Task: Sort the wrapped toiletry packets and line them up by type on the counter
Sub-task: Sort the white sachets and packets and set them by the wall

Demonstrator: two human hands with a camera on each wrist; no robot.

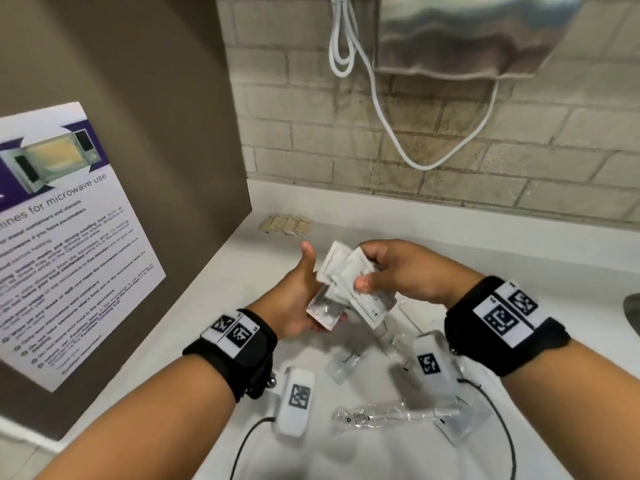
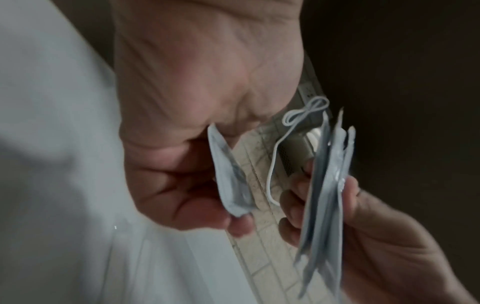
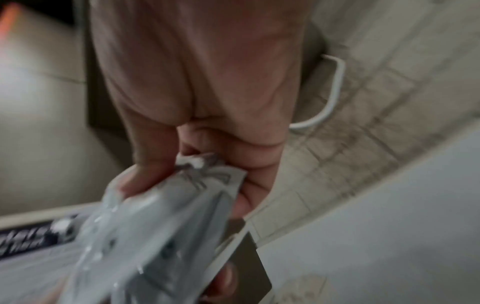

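With the right hand (image 1: 398, 271) pinching a fan of white packets (image 1: 349, 271) above the counter (image 1: 485, 244), the left hand (image 1: 301, 299), cupping what seems one packet, should draw singly.

White counter (image 1: 450, 268), tan sachets (image 1: 286, 224) in a row, toothbrush packet (image 1: 346, 363), clear wrapped packet (image 1: 388, 415)

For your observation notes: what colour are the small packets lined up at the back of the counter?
Tan, light brown packets in a row; the head view shows them best.
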